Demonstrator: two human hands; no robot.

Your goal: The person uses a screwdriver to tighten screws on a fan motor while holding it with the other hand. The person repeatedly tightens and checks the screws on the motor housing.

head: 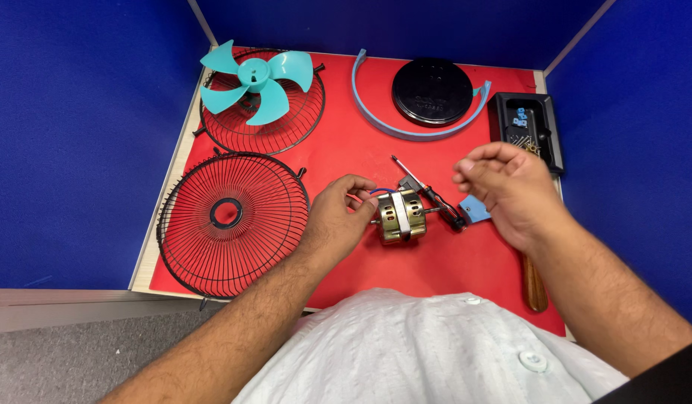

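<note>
At frame centre, the left hand [338, 213] pinches the brass-coloured fan motor [400, 215] on the red tabletop [436, 262]; steadying works best gripping its casing, not wires. The right hand [510, 191] hovers loosely curled, seemingly empty.

Small brass-coloured fan motor [400, 215] lies on its side on the red mat, shaft pointing right.

The mat [436, 262] on the table is red, the walls [77, 135] deep blue. The fan blade [255, 78] is teal, the 2 grilles [230, 217] black wire, the motor [400, 215] brass-coloured with a silver band. The disc [433, 91] and tray [527, 129] are black, the curved band [376, 120] pale blue, the shirt [406, 352] white.
</note>
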